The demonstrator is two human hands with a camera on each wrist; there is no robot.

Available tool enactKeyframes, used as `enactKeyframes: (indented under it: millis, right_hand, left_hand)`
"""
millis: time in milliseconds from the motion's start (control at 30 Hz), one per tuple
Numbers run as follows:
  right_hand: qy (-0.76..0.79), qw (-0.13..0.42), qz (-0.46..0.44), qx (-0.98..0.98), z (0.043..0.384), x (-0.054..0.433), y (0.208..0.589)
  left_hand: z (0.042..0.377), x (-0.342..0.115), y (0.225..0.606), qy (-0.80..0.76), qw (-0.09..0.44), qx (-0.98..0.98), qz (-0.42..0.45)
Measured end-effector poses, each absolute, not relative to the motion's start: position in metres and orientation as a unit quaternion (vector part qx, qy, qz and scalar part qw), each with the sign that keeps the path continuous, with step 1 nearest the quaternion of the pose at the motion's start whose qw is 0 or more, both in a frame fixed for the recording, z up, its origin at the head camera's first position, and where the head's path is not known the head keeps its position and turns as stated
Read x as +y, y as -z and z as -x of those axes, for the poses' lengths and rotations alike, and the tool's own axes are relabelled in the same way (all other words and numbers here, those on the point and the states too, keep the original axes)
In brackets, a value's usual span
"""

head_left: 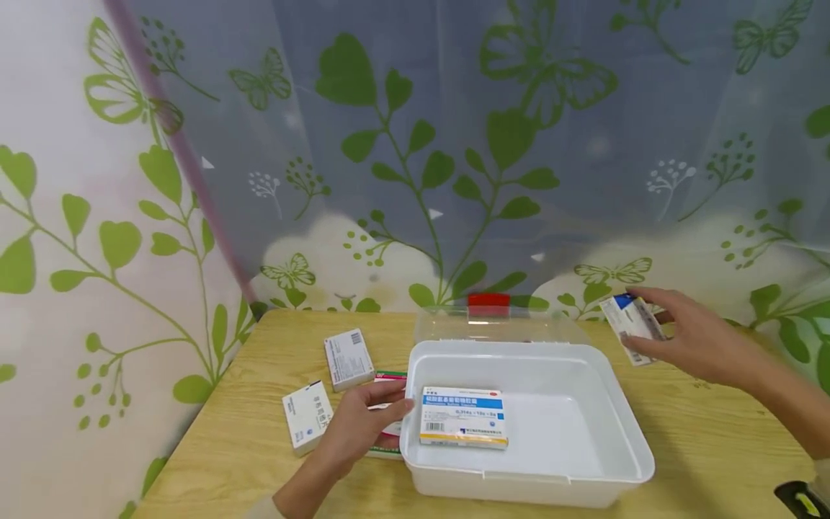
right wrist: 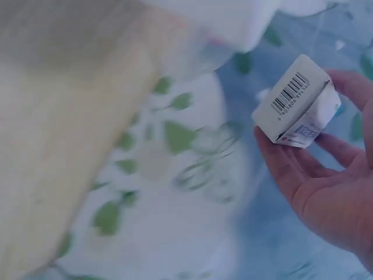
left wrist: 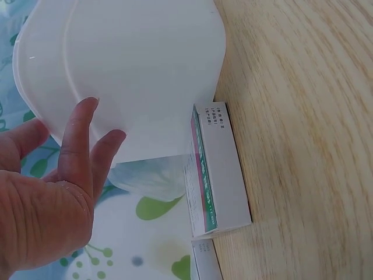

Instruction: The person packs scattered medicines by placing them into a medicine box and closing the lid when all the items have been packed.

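My right hand (head_left: 697, 335) holds a small white and blue medicine box (head_left: 632, 326) above the right side of the table, pinched between thumb and fingers. A barcode shows on the end of this box (right wrist: 294, 96) in the right wrist view. My left hand (head_left: 357, 425) is at the left wall of a white plastic storage box (head_left: 532, 490), its fingers spread and fairly straight against the outside in the left wrist view. Inside the storage box, at the left, lies a white, blue and yellow medicine box (head_left: 463, 418).
Left of the storage box lie a white medicine box (head_left: 307, 417), another with a barcode (head_left: 349, 358) and a green and red-edged one (left wrist: 221, 169), partly hidden by my left hand in the head view. A clear lid (head_left: 447, 326) with a red latch (head_left: 488, 303) stands open behind.
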State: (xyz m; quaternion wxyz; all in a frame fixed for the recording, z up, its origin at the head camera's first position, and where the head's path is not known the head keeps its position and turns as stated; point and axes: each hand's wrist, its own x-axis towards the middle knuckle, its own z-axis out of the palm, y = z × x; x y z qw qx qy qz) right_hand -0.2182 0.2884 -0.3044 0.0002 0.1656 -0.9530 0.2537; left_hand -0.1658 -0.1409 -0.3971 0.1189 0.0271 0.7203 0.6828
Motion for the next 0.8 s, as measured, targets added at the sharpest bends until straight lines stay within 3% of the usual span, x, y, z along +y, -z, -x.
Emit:
enactKeyframes:
  millis: [300,800]
  right_hand:
    - [-0.277,0.009,-0.281,-0.919,0.219,0.212,0.274]
    - [-0.218,-0.091,-0.377,-0.896,0.234,0.121,0.320]
  left_hand:
    - [0.166,-0.140,0.399,-0.693,0.118,0.711,-0.028]
    - [0.165,-0.140,0.399,-0.693,0.114,0.712,-0.024]
